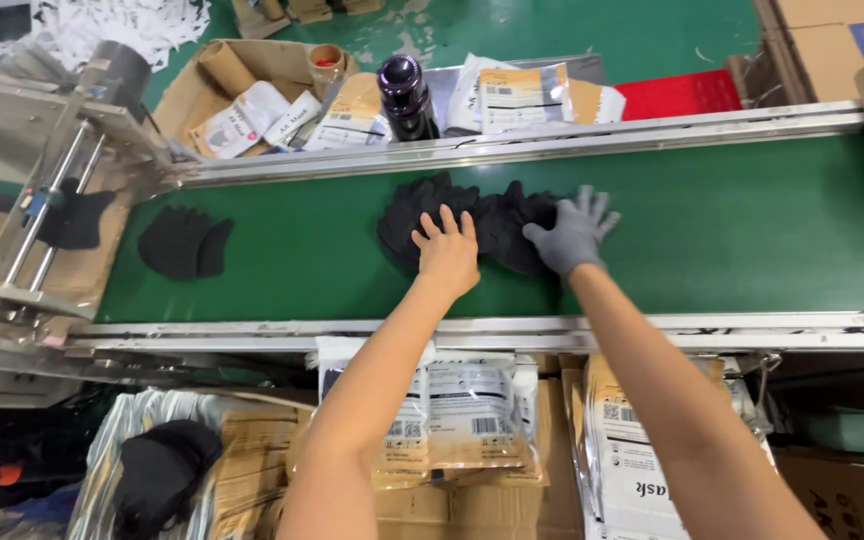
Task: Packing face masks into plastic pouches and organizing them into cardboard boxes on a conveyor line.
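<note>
A pile of black fabric masks lies on the green conveyor belt. My bare left hand presses flat on the pile's left part, fingers spread. My right hand, in a grey glove, rests on the pile's right edge with fingers apart. A second small stack of black masks sits further left on the belt, apart from both hands.
The belt's metal frame borders far and near sides. Beyond it stand a dark bottle, printed pouches and a cardboard box. Below the near rail hang bagged packets; more black masks lie lower left. A metal machine stands left.
</note>
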